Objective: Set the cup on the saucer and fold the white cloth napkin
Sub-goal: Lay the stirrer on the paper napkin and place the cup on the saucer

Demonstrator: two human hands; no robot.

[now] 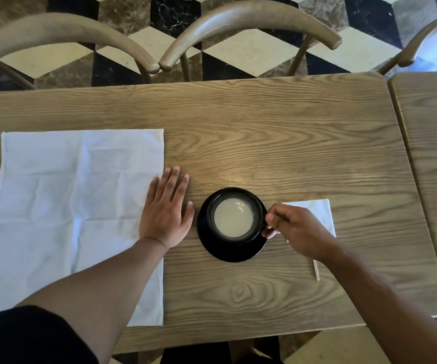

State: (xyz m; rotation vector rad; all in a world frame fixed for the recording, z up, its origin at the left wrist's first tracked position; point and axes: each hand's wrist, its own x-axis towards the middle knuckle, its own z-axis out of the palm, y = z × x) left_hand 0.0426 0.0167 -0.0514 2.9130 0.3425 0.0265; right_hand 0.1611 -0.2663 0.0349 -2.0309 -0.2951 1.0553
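A black cup [234, 218] full of pale milky drink stands on a black saucer [226, 252] near the middle of the wooden table [277, 143]. My right hand [295, 229] pinches the cup's handle on its right side. A large white cloth napkin [62, 200] lies spread flat on the left of the table, creased into squares. My left hand [166, 208] rests flat with fingers apart, half on the napkin's right edge and half on the wood, just left of the saucer.
A small folded white paper napkin [317, 214] lies right of the cup, partly under my right hand, with a thin wooden stick [316, 270] below it. Two curved wooden chair backs [249, 17] stand beyond the far edge. A second table [433, 153] abuts on the right.
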